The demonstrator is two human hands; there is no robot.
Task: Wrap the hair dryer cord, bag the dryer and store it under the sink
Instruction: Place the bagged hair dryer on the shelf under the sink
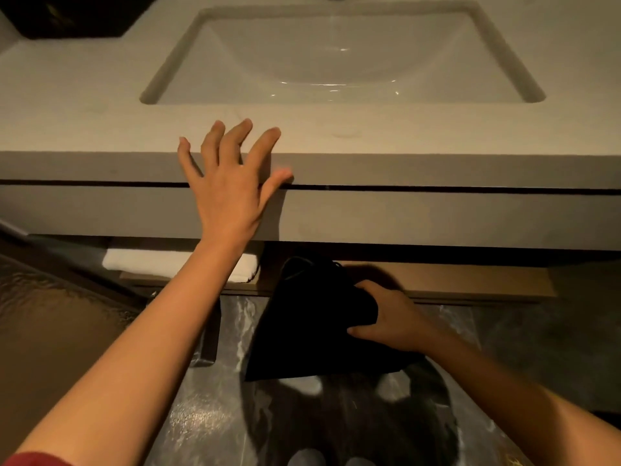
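A black drawstring bag (312, 331) hangs low in front of the vanity, its gathered top pointing toward the shelf under the counter. My right hand (386, 317) grips the bag by its right side. The hair dryer and its cord are hidden; whether they are inside the bag I cannot tell. My left hand (228, 183) is spread flat with fingers apart over the front edge of the pale counter (100, 129), holding nothing. The white sink basin (339, 58) lies above, at the back.
A wooden shelf (453, 280) runs under the vanity, with a folded white towel (161, 260) on its left part. A dark box (70, 15) sits at the counter's back left. Below is a dark marbled floor (215, 398), and a textured glass panel (50, 314) stands at left.
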